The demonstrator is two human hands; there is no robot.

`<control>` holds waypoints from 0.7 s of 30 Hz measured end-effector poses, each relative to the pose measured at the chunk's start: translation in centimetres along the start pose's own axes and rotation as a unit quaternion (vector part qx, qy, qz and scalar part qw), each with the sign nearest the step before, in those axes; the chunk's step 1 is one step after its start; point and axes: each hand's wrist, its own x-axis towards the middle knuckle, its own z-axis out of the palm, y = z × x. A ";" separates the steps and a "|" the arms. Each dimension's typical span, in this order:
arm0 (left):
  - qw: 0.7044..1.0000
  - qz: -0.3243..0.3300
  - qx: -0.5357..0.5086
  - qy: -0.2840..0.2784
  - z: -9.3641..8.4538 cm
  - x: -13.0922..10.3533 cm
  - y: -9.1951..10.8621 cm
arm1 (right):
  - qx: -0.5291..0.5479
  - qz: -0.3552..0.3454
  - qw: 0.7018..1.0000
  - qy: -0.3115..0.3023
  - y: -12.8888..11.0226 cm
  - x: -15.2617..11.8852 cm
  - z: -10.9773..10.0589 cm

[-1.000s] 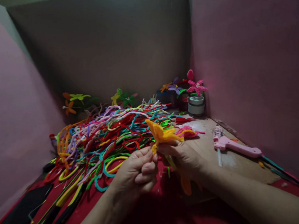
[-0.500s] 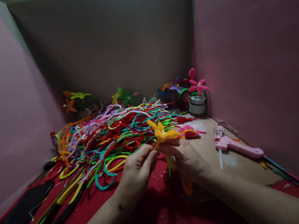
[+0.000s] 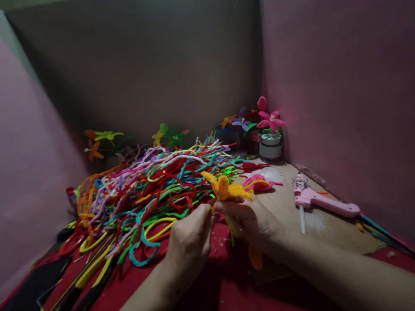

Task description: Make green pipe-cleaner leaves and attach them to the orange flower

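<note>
An orange-yellow pipe-cleaner flower [image 3: 224, 188] is held up over the red table, its fuzzy petals spread out. My left hand [image 3: 191, 234] is closed at the flower's base, fingertips pinched together there. My right hand [image 3: 254, 220] also pinches the base, thumb and forefinger just under the petals. The exact spot where the fingertips meet is partly hidden. Below my right hand, an orange piece [image 3: 255, 257] shows near the table. Close behind the flower lies a pink pipe-cleaner piece [image 3: 258, 183] with an orange strand across it.
A large heap of coloured pipe cleaners [image 3: 161, 180] lies to the left. A pink glue gun [image 3: 327, 203] rests on cardboard [image 3: 346, 233] at right. Behind stands a jar [image 3: 270, 146] with a pink flower [image 3: 271, 120]. Yellow-black handled pliers [image 3: 97, 279] and a black flat object [image 3: 38, 283] are front left.
My left hand has rolled at the wrist, so its back faces up more. The flower has tilted slightly, with its petals turned. The whole view has shifted a little.
</note>
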 end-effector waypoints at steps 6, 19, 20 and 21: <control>0.988 -0.098 -0.112 -0.040 0.1 0.1 0.5 | 0.013 -0.013 0.998 -0.064 -0.7 -0.6 0.5; 0.801 -0.228 -0.482 -0.273 -0.8 0.3 0.1 | 0.102 0.035 0.990 -0.095 -0.7 -0.2 0.5; 0.840 -0.220 -0.427 -0.251 -0.8 0.3 0.2 | 0.102 0.028 0.990 -0.089 -0.6 -0.2 0.5; 0.887 -0.203 -0.356 -0.216 -0.7 0.3 0.3 | 0.099 0.020 0.992 -0.080 -0.6 -0.2 0.4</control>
